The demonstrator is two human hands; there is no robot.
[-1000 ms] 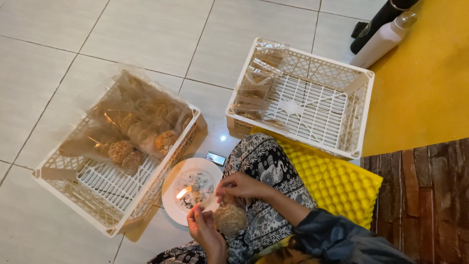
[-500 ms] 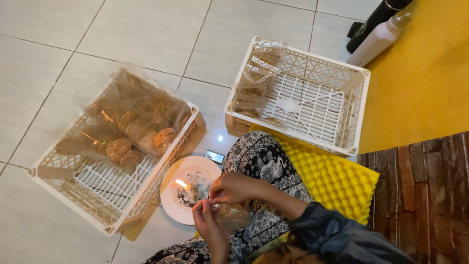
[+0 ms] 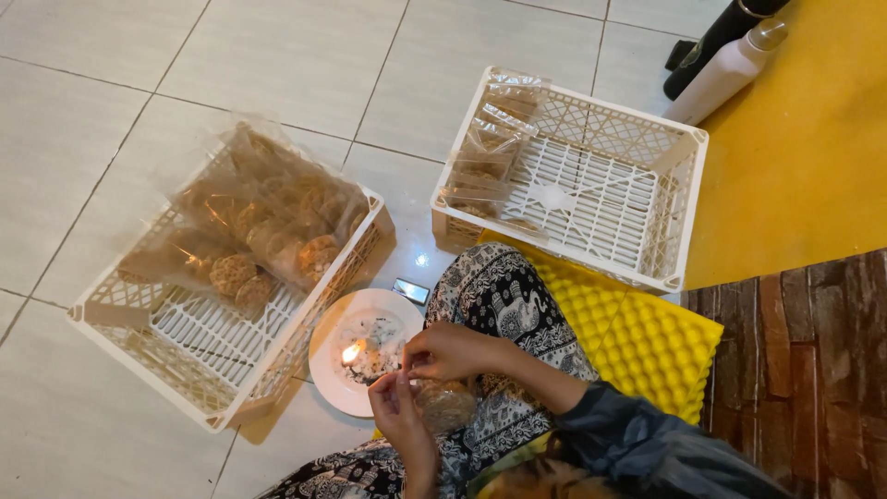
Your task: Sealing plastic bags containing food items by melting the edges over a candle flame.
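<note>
Small clear bag of crackers point(image 3: 445, 403): on the lap beside the white plate point(image 3: 325, 370), mouth pinched by left hand point(image 3: 399, 413) and right hand point(image 3: 445, 351) near the candle flame point(image 3: 350, 352), seemingly for sealing.

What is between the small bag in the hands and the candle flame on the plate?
Nothing visible. The left hand and right hand pinch the top of the small clear bag just right of the flame on the white plate. Only open air lies between them.
</note>
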